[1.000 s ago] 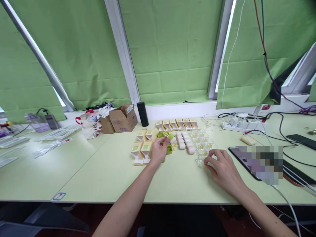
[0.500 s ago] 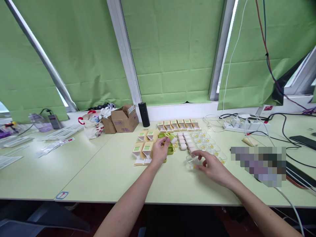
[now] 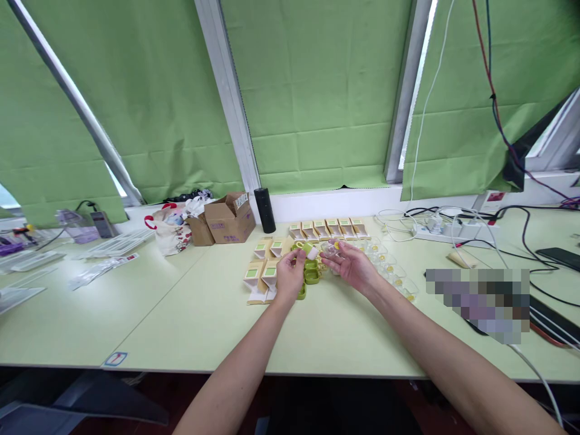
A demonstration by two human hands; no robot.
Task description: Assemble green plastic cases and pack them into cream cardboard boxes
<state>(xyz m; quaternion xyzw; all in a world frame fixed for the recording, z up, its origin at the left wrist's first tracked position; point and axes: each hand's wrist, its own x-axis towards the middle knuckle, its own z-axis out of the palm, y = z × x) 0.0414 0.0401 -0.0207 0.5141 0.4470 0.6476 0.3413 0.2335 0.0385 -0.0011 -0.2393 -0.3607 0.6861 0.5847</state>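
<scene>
My left hand (image 3: 290, 275) pinches a small green-and-white piece with a loop (image 3: 310, 251), held above the table. Close to its right, my right hand (image 3: 356, 267) grips a clear plastic shell (image 3: 329, 247) with a yellow spot; the two pieces nearly meet, and I cannot tell if they touch. Below them lie several green trays (image 3: 312, 277), partly behind my left hand. More clear shells with yellow spots (image 3: 388, 269) stand in rows right of my right hand. That hand hides the white blocks. Several folded card boxes with green windows (image 3: 252, 275) stand left of my left hand.
More card boxes (image 3: 333, 228) line up at the back. A black cylinder (image 3: 264, 210), a brown carton (image 3: 231, 220) and a cloth bag (image 3: 171, 234) stand back left. A power strip (image 3: 457, 232) with cables lies right, and flat white frames (image 3: 113, 241) lie left.
My right hand has lifted a clear shell off the table and carried it left and up beside the green-and-white piece. My left hand keeps its hold, shifted slightly left.
</scene>
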